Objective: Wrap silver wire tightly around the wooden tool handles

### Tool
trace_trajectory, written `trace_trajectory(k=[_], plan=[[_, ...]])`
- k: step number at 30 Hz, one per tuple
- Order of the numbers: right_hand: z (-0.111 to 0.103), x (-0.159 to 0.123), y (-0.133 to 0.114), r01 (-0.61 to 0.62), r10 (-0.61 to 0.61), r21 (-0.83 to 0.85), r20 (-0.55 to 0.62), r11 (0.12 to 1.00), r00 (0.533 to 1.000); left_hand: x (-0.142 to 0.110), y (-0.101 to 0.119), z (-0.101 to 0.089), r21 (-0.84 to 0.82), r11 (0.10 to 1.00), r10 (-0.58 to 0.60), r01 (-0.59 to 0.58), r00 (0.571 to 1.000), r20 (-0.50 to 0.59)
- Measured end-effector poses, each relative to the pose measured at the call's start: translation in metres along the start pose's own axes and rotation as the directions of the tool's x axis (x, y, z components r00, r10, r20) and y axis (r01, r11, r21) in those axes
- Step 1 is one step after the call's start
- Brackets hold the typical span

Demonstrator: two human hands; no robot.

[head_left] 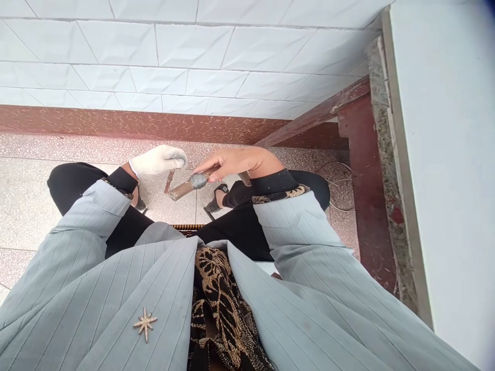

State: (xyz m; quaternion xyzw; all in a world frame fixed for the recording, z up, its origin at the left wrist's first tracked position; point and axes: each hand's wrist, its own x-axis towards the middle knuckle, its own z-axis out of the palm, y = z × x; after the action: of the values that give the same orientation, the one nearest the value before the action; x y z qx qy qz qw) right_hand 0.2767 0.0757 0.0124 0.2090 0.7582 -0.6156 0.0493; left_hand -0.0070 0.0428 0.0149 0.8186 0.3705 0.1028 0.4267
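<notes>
At the left, the fingertips of the gloved left hand (pixel 158 160) are drawn together, and a short brown stick (pixel 169 181) appears to be pinched by its top end. It is judged light, stiff and rather brittle; a grip near the middle would steady it better. Its long axis runs nearly upright in the view, with the lower end tipped slightly left, just beside the wooden handle (pixel 183 189).

Farther right, that handle is clasped by the bare right hand (pixel 234 161), with thumb and fingers closed around it just behind the wire binding (pixel 198 180). It is judged rigid and moderately heavy, with the binding likely rougher than the worn wood. It is best held where it is now gripped. Its long axis slants from the free end at lower left up toward the right palm; whether the piece under the wrist belongs to it cannot be told. The 2 hands are held apart above the speckled floor (pixel 178 208).
</notes>
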Motion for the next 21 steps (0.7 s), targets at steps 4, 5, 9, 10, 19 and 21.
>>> trace_trajectory(k=[4,5,9,10,19,21], plan=[[0.002,-0.009,0.0,0.171,-0.108,0.182,-0.312,0.968,0.944,0.005,-0.017,0.014,-0.132,0.991,-0.021,0.001,0.988,-0.153],[0.004,-0.008,0.002,0.204,-0.107,0.223,-0.38,0.953,0.919,0.007,-0.019,0.019,-0.146,0.989,-0.043,0.016,0.982,-0.185],[0.013,0.004,0.02,0.195,0.002,0.302,-0.547,0.933,0.837,0.012,-0.021,0.045,-0.084,0.995,-0.064,0.051,0.985,-0.163],[0.014,0.008,0.025,0.154,0.048,0.298,-0.575,0.942,0.816,0.013,-0.02,0.052,-0.066,0.996,-0.068,0.058,0.985,-0.159],[0.029,0.025,0.063,-0.357,0.176,-0.128,-0.688,0.925,0.704,0.029,-0.039,0.092,0.232,0.964,-0.092,0.128,0.983,-0.161],[0.035,0.032,0.072,-0.427,0.171,-0.229,-0.678,0.875,0.715,0.036,-0.044,0.097,0.313,0.942,-0.08,0.121,0.987,-0.141]])
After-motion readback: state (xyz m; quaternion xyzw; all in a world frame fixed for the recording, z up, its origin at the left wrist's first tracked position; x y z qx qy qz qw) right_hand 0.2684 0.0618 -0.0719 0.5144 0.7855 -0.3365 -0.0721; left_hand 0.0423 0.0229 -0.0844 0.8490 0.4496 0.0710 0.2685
